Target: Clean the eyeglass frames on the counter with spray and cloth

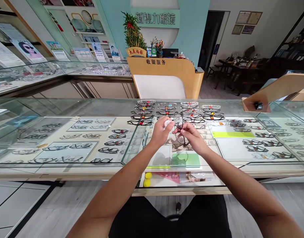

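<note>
In front of me, above the glass counter, my right hand pinches a pair of eyeglasses with a dark, thin frame. The eyeglasses are turned on end, one lens above the other. Close on their left, my left hand is closed around a small white object, perhaps a bottle; the fingers hide most of it. A brownish cloth shows below the eyeglasses, partly covered by them and my right hand.
Rows of eyeglasses with red tags lie on the glass counter beyond my hands. More frames lie inside the case. A green sheet and yellow round items are nearer me. A wooden stand is at right.
</note>
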`<control>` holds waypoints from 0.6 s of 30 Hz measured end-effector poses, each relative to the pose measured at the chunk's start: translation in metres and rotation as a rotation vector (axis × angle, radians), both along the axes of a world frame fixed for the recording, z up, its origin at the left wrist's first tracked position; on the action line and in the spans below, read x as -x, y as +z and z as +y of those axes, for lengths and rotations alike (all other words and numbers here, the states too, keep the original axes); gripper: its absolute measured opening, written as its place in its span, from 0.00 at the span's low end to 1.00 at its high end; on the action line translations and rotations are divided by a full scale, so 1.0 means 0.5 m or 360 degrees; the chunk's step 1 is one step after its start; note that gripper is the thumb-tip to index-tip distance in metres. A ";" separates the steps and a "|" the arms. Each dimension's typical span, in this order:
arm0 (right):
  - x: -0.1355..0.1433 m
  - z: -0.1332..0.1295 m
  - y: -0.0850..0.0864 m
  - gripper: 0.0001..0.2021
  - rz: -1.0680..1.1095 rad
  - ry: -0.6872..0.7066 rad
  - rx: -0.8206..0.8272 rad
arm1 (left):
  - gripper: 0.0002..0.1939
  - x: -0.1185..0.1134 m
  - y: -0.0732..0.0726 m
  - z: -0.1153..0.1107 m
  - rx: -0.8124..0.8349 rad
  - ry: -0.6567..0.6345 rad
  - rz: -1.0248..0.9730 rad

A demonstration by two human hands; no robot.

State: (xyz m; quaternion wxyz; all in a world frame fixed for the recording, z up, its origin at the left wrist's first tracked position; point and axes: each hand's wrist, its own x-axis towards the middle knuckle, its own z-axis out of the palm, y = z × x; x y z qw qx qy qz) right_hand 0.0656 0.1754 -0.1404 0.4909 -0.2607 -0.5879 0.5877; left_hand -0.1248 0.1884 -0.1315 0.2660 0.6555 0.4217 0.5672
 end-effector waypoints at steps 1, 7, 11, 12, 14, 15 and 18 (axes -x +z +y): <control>-0.002 0.002 0.002 0.16 0.0023 0.0006 0.0008 | 0.22 0.000 0.001 -0.001 -0.0018 -0.0012 0.0004; -0.024 0.018 0.035 0.17 0.0269 -0.0048 0.0145 | 0.21 -0.004 0.006 -0.008 -0.0075 -0.0054 0.0113; -0.026 0.017 0.045 0.19 0.0311 -0.0059 0.0156 | 0.18 -0.013 0.005 -0.011 -0.0067 -0.0045 0.0345; -0.025 0.016 0.045 0.19 0.0300 -0.0050 0.0155 | 0.18 -0.014 0.005 -0.012 -0.0057 -0.0059 0.0388; -0.024 0.015 0.046 0.19 0.0287 -0.0046 0.0154 | 0.18 -0.013 0.006 -0.013 -0.0067 -0.0079 0.0409; -0.025 0.016 0.048 0.19 0.0292 -0.0051 0.0158 | 0.18 -0.011 0.006 -0.012 -0.0084 -0.0080 0.0376; -0.036 0.025 0.054 0.18 0.0349 -0.0108 0.0160 | 0.20 0.001 -0.001 -0.002 -0.0099 -0.0063 0.0126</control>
